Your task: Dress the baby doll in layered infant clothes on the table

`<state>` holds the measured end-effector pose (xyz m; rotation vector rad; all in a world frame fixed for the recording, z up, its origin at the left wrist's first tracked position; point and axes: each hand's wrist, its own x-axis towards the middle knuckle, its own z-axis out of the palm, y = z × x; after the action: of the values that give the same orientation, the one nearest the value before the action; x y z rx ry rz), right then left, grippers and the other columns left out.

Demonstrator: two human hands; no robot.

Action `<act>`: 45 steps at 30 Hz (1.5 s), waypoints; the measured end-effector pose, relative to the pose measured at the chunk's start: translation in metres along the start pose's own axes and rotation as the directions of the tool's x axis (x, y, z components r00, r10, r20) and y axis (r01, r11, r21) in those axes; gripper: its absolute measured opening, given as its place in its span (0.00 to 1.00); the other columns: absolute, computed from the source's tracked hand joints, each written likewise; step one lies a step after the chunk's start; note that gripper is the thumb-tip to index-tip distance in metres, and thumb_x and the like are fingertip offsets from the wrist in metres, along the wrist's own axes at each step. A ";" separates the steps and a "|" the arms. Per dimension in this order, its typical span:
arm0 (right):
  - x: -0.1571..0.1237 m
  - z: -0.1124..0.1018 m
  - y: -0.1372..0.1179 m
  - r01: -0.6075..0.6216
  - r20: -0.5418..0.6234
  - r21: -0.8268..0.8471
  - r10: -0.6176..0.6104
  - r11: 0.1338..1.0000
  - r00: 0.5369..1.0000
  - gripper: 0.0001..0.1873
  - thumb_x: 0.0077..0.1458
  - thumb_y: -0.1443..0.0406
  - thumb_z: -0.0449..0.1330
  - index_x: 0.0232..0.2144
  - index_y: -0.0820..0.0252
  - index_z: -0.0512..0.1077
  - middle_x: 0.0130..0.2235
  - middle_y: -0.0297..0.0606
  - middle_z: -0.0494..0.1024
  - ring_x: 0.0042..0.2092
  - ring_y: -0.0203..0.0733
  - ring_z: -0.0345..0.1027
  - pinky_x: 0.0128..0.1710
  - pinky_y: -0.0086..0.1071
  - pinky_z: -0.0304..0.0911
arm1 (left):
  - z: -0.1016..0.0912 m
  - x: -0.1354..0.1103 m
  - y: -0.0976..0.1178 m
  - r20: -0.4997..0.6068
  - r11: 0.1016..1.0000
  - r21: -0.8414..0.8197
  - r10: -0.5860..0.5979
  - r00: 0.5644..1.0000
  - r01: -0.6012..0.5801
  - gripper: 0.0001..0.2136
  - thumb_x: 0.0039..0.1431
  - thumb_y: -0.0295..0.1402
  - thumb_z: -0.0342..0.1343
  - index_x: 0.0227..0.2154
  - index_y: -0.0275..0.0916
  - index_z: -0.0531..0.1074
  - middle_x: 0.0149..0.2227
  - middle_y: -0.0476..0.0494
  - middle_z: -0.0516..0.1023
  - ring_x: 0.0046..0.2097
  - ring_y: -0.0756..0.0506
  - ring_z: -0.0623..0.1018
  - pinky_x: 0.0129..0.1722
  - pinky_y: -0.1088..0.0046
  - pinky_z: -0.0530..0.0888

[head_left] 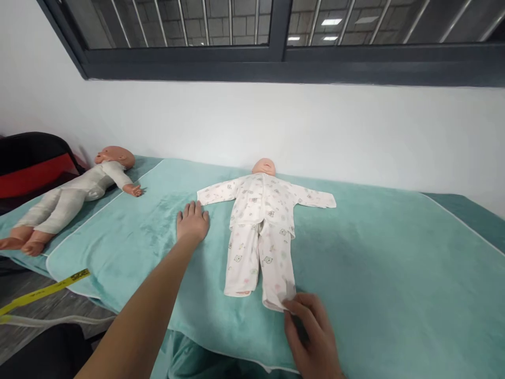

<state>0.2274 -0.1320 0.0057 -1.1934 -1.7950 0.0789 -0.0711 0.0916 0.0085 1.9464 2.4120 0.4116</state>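
Observation:
A baby doll (264,167) lies on its back, dressed in a white patterned long-sleeved top (260,197) and matching trousers (278,258). Both sleeves stretch out sideways, and no doll hands show beyond the cuffs. My left hand (192,222) rests flat on the turquoise blanket (379,295), fingers spread, just below the cuff of the sleeve on the left. At the hem of the trouser leg on the right, my right hand (315,334) pinches the cloth between thumb and fingers. A bit of the doll's foot shows inside the other trouser leg.
A second doll (89,184) in a white body suit lies at the left, beside a black and red bag (37,168). A yellow strap (45,292) crosses the lower left over the floor. Behind the bed stand a white wall (355,131) and a barred window (276,66).

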 end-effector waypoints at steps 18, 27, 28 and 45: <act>0.051 0.038 -0.054 -0.008 0.279 -0.093 0.033 0.996 0.960 0.10 0.52 0.75 0.55 0.30 0.54 0.62 0.31 0.31 0.70 0.37 0.41 0.69 0.62 0.56 0.57 | -0.003 -0.001 0.002 -0.064 0.999 -0.030 -0.019 0.998 0.017 0.27 0.65 0.38 0.39 0.64 0.34 0.61 0.68 0.35 0.62 0.69 0.36 0.59 0.67 0.50 0.55; 0.041 0.033 -0.058 0.010 0.298 -0.096 0.019 0.995 0.954 0.11 0.55 0.75 0.53 0.37 0.53 0.66 0.37 0.34 0.74 0.44 0.46 0.71 0.63 0.60 0.55 | 0.000 0.000 0.002 -0.096 0.999 -0.025 -0.023 0.995 0.020 0.26 0.65 0.37 0.40 0.63 0.34 0.63 0.66 0.34 0.64 0.69 0.37 0.60 0.67 0.51 0.56; 0.040 0.034 -0.057 0.020 0.303 -0.093 0.009 0.995 0.953 0.12 0.56 0.74 0.53 0.38 0.53 0.67 0.38 0.35 0.75 0.46 0.47 0.71 0.62 0.61 0.55 | 0.000 0.000 0.002 -0.096 0.999 -0.025 -0.023 0.995 0.020 0.26 0.65 0.37 0.40 0.63 0.34 0.63 0.66 0.34 0.64 0.69 0.37 0.60 0.67 0.51 0.56; -0.001 0.012 -0.014 -0.086 0.136 -0.034 0.090 0.996 0.987 0.14 0.64 0.74 0.50 0.47 0.53 0.67 0.42 0.40 0.75 0.43 0.44 0.71 0.40 0.37 0.72 | -0.002 -0.001 0.002 -0.092 0.998 -0.056 -0.040 0.995 0.035 0.25 0.65 0.35 0.40 0.62 0.33 0.65 0.66 0.35 0.65 0.69 0.37 0.60 0.68 0.53 0.54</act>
<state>0.2086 -0.1352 0.0055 -1.3152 -1.8672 0.1917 -0.0690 0.0903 0.0108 1.8985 2.4601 0.5733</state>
